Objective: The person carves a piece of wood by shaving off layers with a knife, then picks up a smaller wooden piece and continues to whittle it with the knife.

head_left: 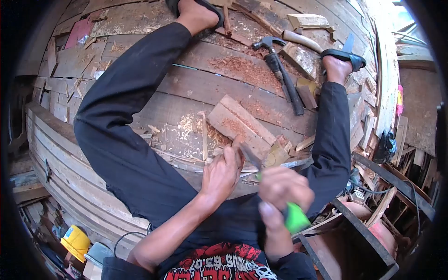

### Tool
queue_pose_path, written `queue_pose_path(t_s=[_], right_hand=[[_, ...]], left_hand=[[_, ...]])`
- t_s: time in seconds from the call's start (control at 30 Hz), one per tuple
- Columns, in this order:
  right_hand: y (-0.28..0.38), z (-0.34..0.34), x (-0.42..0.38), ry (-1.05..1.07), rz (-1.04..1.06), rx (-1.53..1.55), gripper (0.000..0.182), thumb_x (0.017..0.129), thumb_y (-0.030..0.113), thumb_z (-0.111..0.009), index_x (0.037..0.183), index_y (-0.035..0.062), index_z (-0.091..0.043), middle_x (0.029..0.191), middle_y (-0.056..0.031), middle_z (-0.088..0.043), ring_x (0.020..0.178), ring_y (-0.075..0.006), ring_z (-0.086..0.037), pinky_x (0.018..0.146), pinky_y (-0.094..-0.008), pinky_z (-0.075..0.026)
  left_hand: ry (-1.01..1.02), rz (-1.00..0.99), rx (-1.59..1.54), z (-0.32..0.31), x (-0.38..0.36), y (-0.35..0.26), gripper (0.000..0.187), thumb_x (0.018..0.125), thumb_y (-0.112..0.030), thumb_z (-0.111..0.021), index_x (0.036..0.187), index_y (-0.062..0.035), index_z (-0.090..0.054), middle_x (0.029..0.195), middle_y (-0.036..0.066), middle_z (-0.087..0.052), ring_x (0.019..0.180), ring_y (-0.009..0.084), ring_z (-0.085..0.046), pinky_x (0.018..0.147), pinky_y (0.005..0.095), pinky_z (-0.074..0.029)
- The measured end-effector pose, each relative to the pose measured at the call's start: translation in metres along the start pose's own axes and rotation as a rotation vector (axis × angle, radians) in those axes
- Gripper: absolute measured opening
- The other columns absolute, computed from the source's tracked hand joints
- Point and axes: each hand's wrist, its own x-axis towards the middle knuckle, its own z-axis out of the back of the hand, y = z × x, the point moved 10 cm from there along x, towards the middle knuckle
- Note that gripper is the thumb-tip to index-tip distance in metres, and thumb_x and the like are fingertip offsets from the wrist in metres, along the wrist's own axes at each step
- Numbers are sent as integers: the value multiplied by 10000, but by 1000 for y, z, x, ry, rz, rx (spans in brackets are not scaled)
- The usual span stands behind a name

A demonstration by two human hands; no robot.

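The blade of the green-handled tool (294,215) points toward the fingers of the left hand (223,171), so if it slips on the wood it could cut them; this is a risk because the two hands are very close, just below the centre of the frame. The right hand (283,189) is blurred, and it is closed around the green handle. The left hand has its fingers pressed together on a small wood piece (242,144), holding it against the wooden block (242,122) in the middle of the frame. This block lies on the plank floor (186,88) between the person's legs, with sawdust around it. A hammer (280,70) lies in the upper right, well apart from both hands
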Motion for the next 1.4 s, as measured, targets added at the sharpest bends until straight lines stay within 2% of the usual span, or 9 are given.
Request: queue_pose_path(t_s=[0.13,0.33,0.53,0.63,0.8,0.93,1.03,1.2,1.4], right_hand=[[-28,3,-4,-56,-101,43,279,747,-39,-667,639,81,-440,532,-17,-497,412,-167,-449,444,-315,-347],[-42,3,-17,-58,-129,13,288,760,26,-695,642,85,-439,544,-8,-510,441,-184,-496,466,-326,-392],[-7,2,-3,-31,-50,100,312,773,33,-698,655,85,-415,538,-9,-493,437,-167,-476,468,-312,-373],[-66,2,-23,64,-135,-207,331,764,-7,-694,637,91,-405,536,-24,-489,434,-168,-464,470,-310,-371],[-25,17,-12,-125,-123,60,345,809,90,-728,657,91,-418,516,-7,-480,414,-140,-443,461,-300,-367],[-81,17,-33,-12,-271,-256,324,792,55,-716,659,102,-424,570,-2,-476,492,-162,-478,484,-309,-378],[-54,33,-28,-182,-182,-33,327,798,61,-719,665,96,-423,544,-4,-484,451,-148,-460,469,-302,-370],[-34,29,-19,-127,-95,-10,319,775,79,-737,691,96,-430,498,-4,-466,392,-140,-427,432,-292,-353],[41,22,13,-35,97,77,313,732,76,-723,678,101,-415,477,14,-467,350,-135,-409,392,-283,-319]], left_hand=[[-54,-47,13,4,-4,-4,307,998,-216,-657,1036,4,-446,778,269,-675,713,451,-704,581,543,-557],[85,3,17,-2,-4,-2,323,952,-152,-670,1087,32,-441,891,297,-688,839,483,-709,643,548,-562],[-13,-21,-11,1,-7,2,326,953,-171,-694,1083,-13,-439,882,279,-688,822,459,-716,645,539,-578],[-57,-59,-17,7,-2,-6,376,972,-175,-671,1235,10,-478,866,275,-677,823,445,-719,633,530,-575],[-66,-79,52,8,-5,-3,491,997,-221,-636,1404,5,-478,806,170,-691,790,326,-740,578,469,-599],[-124,-122,-7,15,-4,-8,564,986,-214,-655,1454,22,-447,877,197,-686,790,332,-736,562,457,-597],[-31,-98,-11,9,0,-2,585,998,-200,-639,1498,8,-417,977,253,-682,842,402,-719,620,509,-587],[-65,-121,32,5,-3,-6,616,983,-236,-676,1465,29,-398,918,180,-675,850,324,-730,582,471,-601],[-15,-96,-56,3,-3,-9,520,1009,-163,-604,1446,26,-396,1041,281,-665,987,463,-679,752,544,-587]])
